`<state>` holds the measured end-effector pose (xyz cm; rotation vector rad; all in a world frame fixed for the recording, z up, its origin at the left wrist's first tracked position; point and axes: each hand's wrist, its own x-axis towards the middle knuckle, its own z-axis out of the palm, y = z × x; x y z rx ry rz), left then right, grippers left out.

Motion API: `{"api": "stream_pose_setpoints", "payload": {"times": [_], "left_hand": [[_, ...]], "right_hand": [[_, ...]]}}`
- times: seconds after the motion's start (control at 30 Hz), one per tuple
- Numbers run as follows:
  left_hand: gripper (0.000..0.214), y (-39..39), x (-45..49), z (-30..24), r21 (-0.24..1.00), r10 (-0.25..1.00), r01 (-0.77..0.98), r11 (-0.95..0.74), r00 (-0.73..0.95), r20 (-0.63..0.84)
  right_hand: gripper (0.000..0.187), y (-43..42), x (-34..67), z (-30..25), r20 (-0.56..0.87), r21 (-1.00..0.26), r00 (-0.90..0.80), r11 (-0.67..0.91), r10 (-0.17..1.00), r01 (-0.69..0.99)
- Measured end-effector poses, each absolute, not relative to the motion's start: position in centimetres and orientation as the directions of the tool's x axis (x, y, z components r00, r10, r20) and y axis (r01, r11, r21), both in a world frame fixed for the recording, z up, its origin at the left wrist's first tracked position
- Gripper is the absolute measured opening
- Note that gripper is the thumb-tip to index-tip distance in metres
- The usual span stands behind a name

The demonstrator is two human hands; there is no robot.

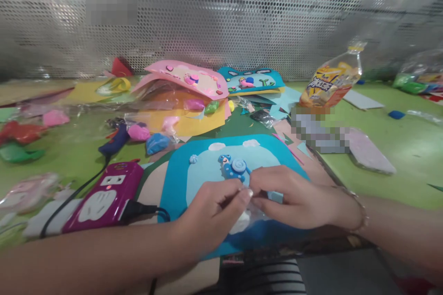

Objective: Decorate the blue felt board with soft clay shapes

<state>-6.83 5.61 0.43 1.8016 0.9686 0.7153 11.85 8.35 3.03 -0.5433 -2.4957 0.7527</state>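
Note:
A blue foam board (pixel 176 179) with a light blue panel lies in front of me. On it sit a blue clay snail figure (pixel 232 167), two white clay clouds (pixel 217 146) and a small blue shell. My left hand (pixel 211 214) and my right hand (pixel 294 198) meet over the board's lower part, fingertips pinched together at a tiny piece I cannot make out. White clay (pixel 241 223) lies under the hands. A bracelet is on my right wrist.
A magenta power strip (pixel 104 196) with a black plug and cable lies to the left. Lumps of coloured clay (pixel 157 143), foam sheets and finished foam pictures (pixel 187 78) fill the back. A plastic bottle (pixel 332 80) lies tilted at the right. A perforated metal wall stands behind.

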Motion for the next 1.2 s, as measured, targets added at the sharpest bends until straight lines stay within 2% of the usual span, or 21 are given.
{"api": "stream_pose_setpoints", "payload": {"times": [0.23, 0.57, 0.67, 0.87, 1.1, 1.2], "left_hand": [[0.034, 5.5, -6.8, 0.3, 0.884, 0.836, 0.293, -0.364, 0.521, 0.172], [0.033, 5.2, -7.1, 0.7, 0.845, 0.834, 0.319, -0.429, 0.498, 0.236], [0.034, 5.2, -7.0, 0.8, 0.833, 0.852, 0.350, -0.429, 0.463, 0.244], [0.029, 5.0, -6.9, 0.7, 0.832, 0.803, 0.290, -0.473, 0.529, 0.272], [0.029, 4.4, -7.3, 0.7, 0.780, 0.772, 0.311, -0.544, 0.550, 0.319], [0.029, 4.4, -7.4, 0.7, 0.766, 0.766, 0.327, -0.554, 0.560, 0.316]], "right_hand": [[0.016, 8.3, 11.8, 2.9, 0.362, -0.567, -0.806, 0.797, 0.468, 0.208], [0.024, 8.4, 12.3, 3.1, 0.287, -0.563, -0.843, 0.792, 0.455, 0.236], [0.028, 8.6, 12.4, 2.9, 0.279, -0.543, -0.863, 0.810, 0.422, 0.220], [0.028, 8.3, 12.4, 3.0, 0.307, -0.433, -0.920, 0.897, 0.242, 0.092], [0.035, 8.5, 12.5, 2.6, 0.314, -0.472, -0.922, 0.880, 0.227, 0.056], [0.036, 8.5, 12.4, 2.5, 0.277, -0.451, -0.935, 0.889, 0.222, 0.077]]}}
